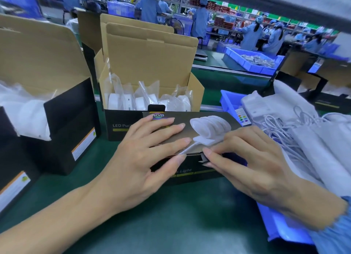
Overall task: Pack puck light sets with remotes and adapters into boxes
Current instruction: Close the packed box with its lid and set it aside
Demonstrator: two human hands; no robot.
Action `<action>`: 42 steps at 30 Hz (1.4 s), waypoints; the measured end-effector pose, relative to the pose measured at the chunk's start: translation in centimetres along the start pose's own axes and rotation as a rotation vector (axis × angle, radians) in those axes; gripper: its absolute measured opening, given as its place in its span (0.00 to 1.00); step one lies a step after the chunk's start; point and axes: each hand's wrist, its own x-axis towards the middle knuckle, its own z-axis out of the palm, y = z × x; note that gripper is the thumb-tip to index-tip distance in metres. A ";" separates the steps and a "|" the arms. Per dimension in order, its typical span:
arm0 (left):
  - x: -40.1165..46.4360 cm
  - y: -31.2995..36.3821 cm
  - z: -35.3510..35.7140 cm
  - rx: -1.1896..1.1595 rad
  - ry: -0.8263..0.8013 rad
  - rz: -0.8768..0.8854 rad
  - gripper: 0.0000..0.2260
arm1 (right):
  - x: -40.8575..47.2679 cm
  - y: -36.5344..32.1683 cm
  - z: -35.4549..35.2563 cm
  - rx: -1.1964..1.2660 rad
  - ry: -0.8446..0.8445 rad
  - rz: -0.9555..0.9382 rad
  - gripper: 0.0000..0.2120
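On the green surface [171,215], the left hand [136,159] presses flat on a closed box [209,121]; the right hand [252,162] pinches its front tab [204,157].

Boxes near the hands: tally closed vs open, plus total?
Closed: 1, the box under both hands, left hand flat on its lid, right hand at the front edge.
Open: 3, the middle box holding bagged lights, and two left boxes.
Total: 4
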 end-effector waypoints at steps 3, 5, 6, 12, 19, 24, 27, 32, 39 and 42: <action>-0.1 0.1 0.0 -0.017 -0.001 -0.015 0.15 | -0.1 0.0 0.1 0.024 0.016 0.006 0.02; 0.0 0.1 -0.1 -0.023 -0.004 -0.022 0.16 | -0.2 0.0 0.0 0.038 0.032 0.014 0.03; 0.0 0.1 -0.1 -0.025 -0.006 -0.025 0.16 | -0.2 0.0 0.0 0.038 0.035 0.015 0.03; 0.0 0.2 0.2 -0.021 0.026 -0.027 0.15 | -0.2 -0.3 0.2 0.261 -0.034 0.258 0.07; -0.2 0.0 0.5 -0.010 0.054 0.002 0.14 | -0.2 -0.7 0.2 0.228 -0.017 0.283 0.08; -0.2 0.2 0.7 -0.020 0.073 0.003 0.14 | -0.2 -1.0 0.0 0.100 0.022 0.174 0.07; -0.2 0.1 0.7 -0.028 0.071 -0.010 0.13 | -0.4 -0.9 0.1 0.098 0.035 0.211 0.07; -0.1 0.2 0.8 -0.025 0.071 -0.012 0.13 | -0.5 -1.0 0.2 0.158 0.020 0.316 0.08; -0.1 0.2 0.9 -0.014 0.096 -0.009 0.13 | 0.9 0.9 -0.4 0.348 -0.332 0.694 0.27; 0.0 0.3 0.9 0.001 0.103 0.012 0.13 | 2.0 1.7 -0.9 0.337 -0.454 0.640 0.27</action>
